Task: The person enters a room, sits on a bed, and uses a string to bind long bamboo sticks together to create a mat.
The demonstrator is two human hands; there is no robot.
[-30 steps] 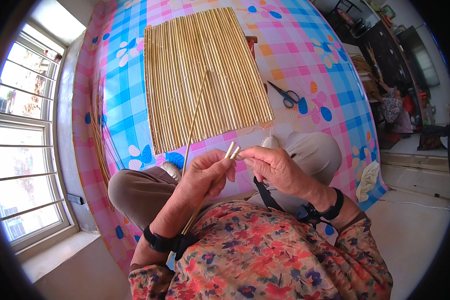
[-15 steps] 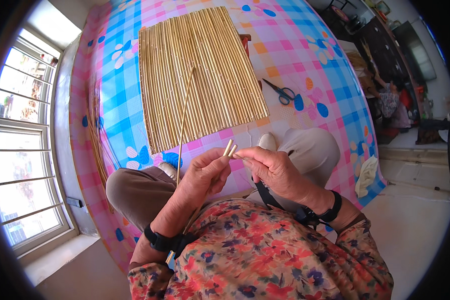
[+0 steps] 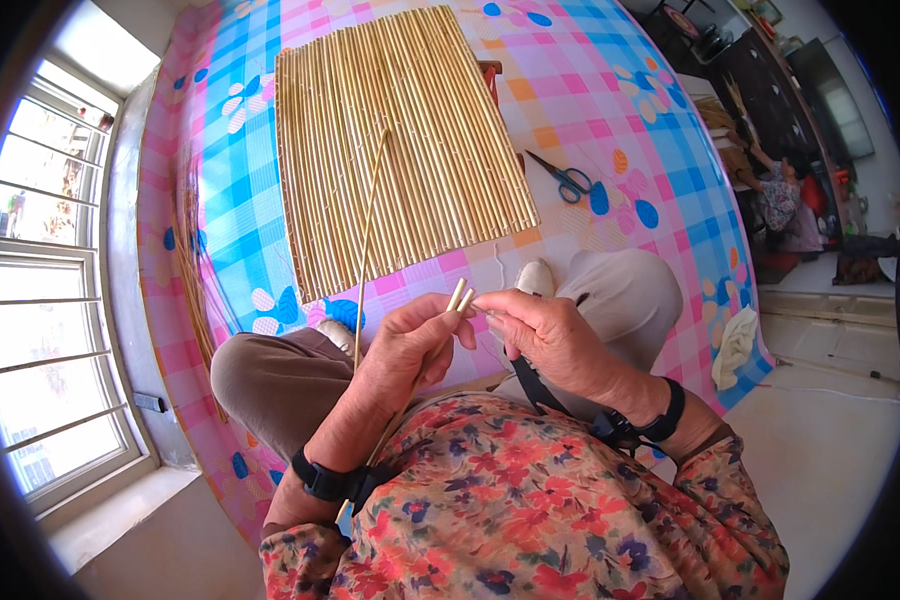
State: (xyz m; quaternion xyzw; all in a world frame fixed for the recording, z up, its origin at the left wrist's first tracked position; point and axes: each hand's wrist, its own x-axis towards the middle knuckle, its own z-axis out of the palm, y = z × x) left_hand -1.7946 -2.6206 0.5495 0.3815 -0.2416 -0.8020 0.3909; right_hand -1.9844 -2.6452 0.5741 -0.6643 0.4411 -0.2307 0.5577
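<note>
My left hand [image 3: 420,350] is closed on two thin pale reed sticks [image 3: 459,300], whose cut ends poke up above my thumb. My right hand [image 3: 530,335] pinches beside those ends, gripping something thin that is too small to make out. A long thin cane [image 3: 373,200] slants from the woven reed mat [image 3: 440,110] down behind my left hand. The mat lies beyond my crossed legs, with dark-handled scissors [image 3: 570,183] to its right. A white thread [image 3: 499,262] trails below the mat.
The checked, flowered sheet [image 3: 660,270] covers the surface under me. Loose canes [image 3: 195,300] run along its left side by the barred window [image 3: 45,330]. A crumpled white cloth [image 3: 736,345] lies at its right edge. Another person [image 3: 782,200] is at the far right among furniture.
My two hands stay together at the stick ends, with only small finger movements. The mat and scissors sit slightly higher and further left in the picture than a second ago.
</note>
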